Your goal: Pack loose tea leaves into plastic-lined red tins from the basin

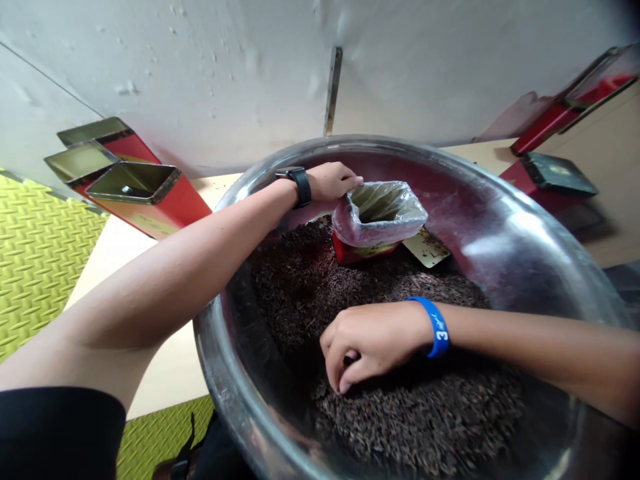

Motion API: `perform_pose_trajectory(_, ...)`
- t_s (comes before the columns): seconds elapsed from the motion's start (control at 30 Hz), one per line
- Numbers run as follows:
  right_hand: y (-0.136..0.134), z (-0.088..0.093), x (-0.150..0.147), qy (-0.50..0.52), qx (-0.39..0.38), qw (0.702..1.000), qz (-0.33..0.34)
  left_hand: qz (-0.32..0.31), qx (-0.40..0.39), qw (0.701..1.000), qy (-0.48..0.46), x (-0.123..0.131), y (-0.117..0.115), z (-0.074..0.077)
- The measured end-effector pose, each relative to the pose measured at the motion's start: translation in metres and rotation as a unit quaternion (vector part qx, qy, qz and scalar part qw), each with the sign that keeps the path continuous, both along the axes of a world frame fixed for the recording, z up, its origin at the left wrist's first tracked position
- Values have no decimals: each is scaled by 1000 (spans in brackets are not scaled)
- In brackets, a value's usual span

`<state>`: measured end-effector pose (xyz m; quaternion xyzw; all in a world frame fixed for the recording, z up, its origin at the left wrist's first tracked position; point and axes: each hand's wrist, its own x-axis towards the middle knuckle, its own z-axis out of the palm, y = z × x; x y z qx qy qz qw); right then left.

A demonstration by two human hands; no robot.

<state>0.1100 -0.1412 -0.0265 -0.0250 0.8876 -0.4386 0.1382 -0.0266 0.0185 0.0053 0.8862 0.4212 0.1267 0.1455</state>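
A large steel basin holds a heap of dark loose tea leaves. Standing on the leaves towards its far side is a red tin, with a clear plastic bag lining it and folded over the rim. My left hand, a black watch on its wrist, is closed on the bag-covered rim at the tin's left corner. Low over the leaves, my right hand is curled with thumb and forefinger together; what lies inside it is hidden. A blue band circles that wrist.
Several open red tins stand left of the basin on a pale tabletop. At the right are a closed red tin with a dark lid and a cardboard box. A flat metal piece lies beside the lined tin.
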Motion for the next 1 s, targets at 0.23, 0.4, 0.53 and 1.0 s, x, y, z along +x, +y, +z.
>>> perform_pose_trajectory(0.23,18,13,5,-17,-108,989,-96,3,1,1000,1,-1,0,0)
perform_pose_trajectory(0.4,32,39,13,-46,-142,969,-199,1,6,1000,-5,0,1,-1)
perform_pose_trajectory(0.53,41,65,26,-21,-123,944,-305,4,1,1000,-3,0,0,-1)
perform_pose_trajectory(1.0,95,51,66,164,455,726,-489,3,-10,1000,-2,1,1,-2)
